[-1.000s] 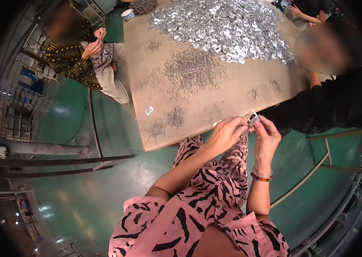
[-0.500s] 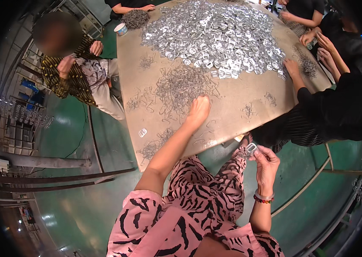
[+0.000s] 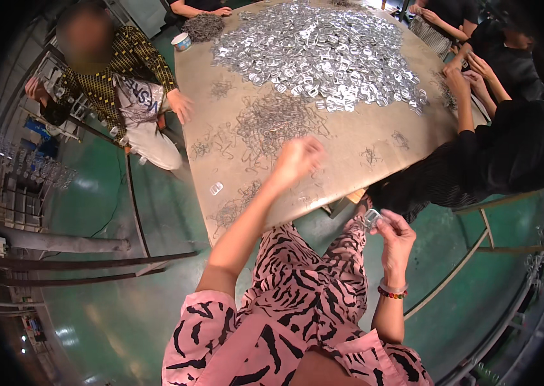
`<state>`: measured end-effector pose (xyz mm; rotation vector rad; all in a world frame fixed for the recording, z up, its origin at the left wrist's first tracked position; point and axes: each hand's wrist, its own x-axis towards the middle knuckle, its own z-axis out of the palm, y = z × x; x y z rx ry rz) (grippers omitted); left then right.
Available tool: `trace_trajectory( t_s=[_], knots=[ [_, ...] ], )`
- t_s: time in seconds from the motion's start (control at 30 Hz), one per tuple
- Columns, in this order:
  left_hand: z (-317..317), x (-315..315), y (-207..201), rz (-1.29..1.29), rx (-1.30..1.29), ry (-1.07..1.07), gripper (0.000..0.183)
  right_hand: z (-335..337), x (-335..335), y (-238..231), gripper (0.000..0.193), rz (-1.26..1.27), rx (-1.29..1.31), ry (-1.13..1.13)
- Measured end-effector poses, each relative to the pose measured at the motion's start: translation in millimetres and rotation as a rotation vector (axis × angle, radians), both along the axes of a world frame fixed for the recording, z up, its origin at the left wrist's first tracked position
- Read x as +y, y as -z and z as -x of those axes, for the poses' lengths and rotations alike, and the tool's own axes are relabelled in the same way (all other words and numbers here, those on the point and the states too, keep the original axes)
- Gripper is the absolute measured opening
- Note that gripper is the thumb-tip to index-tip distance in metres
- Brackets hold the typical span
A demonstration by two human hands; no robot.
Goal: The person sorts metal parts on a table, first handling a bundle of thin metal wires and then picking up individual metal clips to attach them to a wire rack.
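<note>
My right hand (image 3: pixel 397 239), at the lower right beyond the table edge, pinches a small silver metal buckle (image 3: pixel 372 219) between thumb and fingers. My left hand (image 3: pixel 298 161) is over the near part of the table, beside a loose heap of thin wire hooks (image 3: pixel 265 122). Its fingers look bent but are smeared by motion, so anything in them cannot be made out. A single buckle (image 3: pixel 216 188) lies on the tabletop (image 3: pixel 349 128) left of my left forearm. Past the hooks spreads a large pile of silver buckles (image 3: pixel 323 51).
Smaller hook clusters (image 3: pixel 370 156) lie about the table. A white-and-blue tub (image 3: pixel 182 42) stands at its far left edge beside a dense hook heap (image 3: pixel 202 27). Co-workers sit around the table; one at left has a hand (image 3: pixel 180 105) at the edge. Metal rails (image 3: pixel 92 262) cross the left side.
My left hand has lifted slightly and is blurred; my right hand still holds the buckle. The left co-worker has reached to the table edge. A right-hand co-worker's hand has left the buckle pile.
</note>
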<state>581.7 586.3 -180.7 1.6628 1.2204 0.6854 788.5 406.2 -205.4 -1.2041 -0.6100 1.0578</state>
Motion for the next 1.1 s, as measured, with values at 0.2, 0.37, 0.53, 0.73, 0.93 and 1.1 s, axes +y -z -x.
trace_trajectory(
  t_s=[0.2,0.37,0.53,0.73,0.93,1.1],
  knots=[
    [-48.7,-101.2,-7.8,-0.260,-0.236,0.404,0.011,14.4,-4.2,-0.9,0.015,-0.026,-0.117,0.066],
    [-53.1,-109.1,-7.2,-0.367,-0.183,0.264,0.013,18.4,-2.7,-7.0,0.013,-0.049,-0.179,0.075],
    [-44.9,-107.3,4.7,-0.258,-0.251,0.212,0.012,28.6,4.9,-13.4,0.011,-0.200,-0.296,-0.027],
    [-22.3,-109.1,20.1,-0.100,-0.375,0.134,0.008,9.8,94.5,-0.4,0.015,-0.106,-0.517,-0.068],
    [-8.1,-124.9,31.4,-0.062,-0.380,0.043,0.010,39.9,234.8,67.6,0.010,-0.177,-1.366,-0.239],
    [-2.0,-132.4,39.9,-0.091,-0.385,0.044,0.010,47.4,248.6,97.0,0.019,-0.065,-1.678,-0.371]
  ],
)
